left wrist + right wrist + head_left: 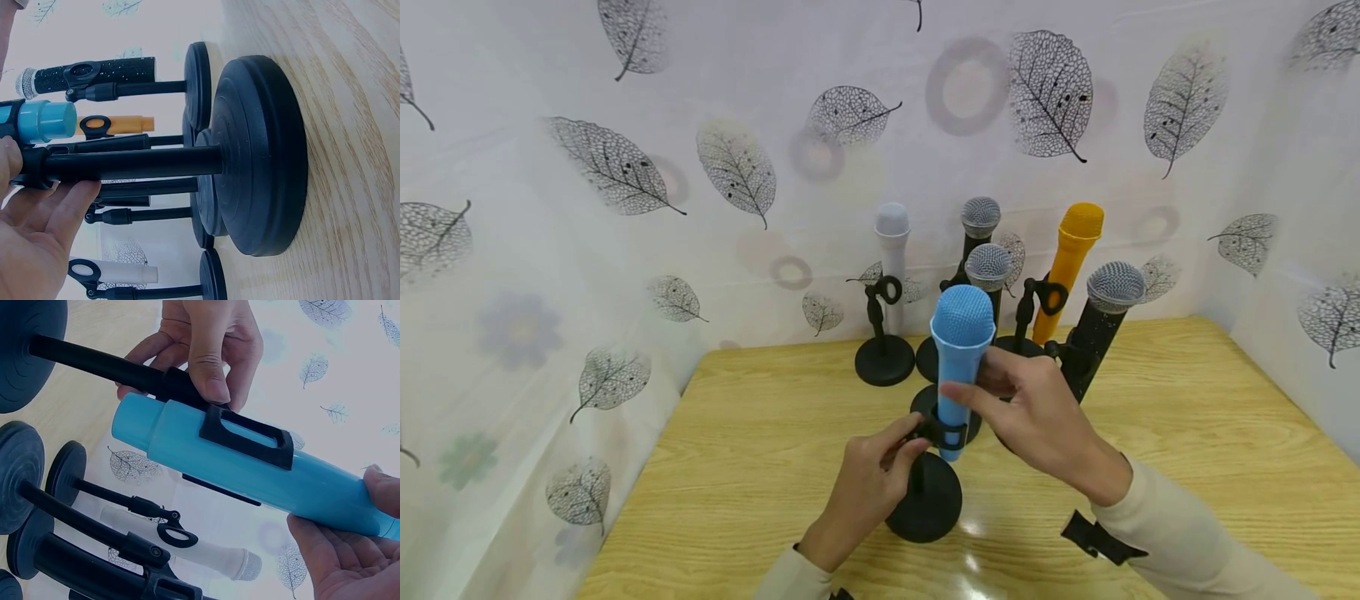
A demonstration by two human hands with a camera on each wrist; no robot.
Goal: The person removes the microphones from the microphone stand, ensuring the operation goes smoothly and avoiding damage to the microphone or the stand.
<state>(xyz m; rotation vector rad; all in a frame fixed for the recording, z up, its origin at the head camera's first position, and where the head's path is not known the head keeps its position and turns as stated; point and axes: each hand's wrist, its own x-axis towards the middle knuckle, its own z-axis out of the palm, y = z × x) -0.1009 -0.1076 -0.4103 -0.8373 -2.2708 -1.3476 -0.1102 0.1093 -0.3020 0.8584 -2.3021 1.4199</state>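
Observation:
A blue microphone (962, 333) stands nearly upright, head up, its lower body inside the clip (247, 439) of a black microphone stand (928, 502). My right hand (1037, 408) grips the microphone's body below the head, thumb on the near side. My left hand (868, 485) pinches the stand at its top joint, just beside the clip. In the right wrist view, the microphone's narrow tail end (134, 422) sticks out past the clip. The round base (262, 156) of this stand rests on the wooden table.
Close behind stand several more microphones on black stands: a white one (892, 242) at the left, black ones with silver heads, including a speckled one (1101, 325) at the right, and an orange one (1070, 262). A leaf-printed curtain (737, 283) lies behind the table (760, 433).

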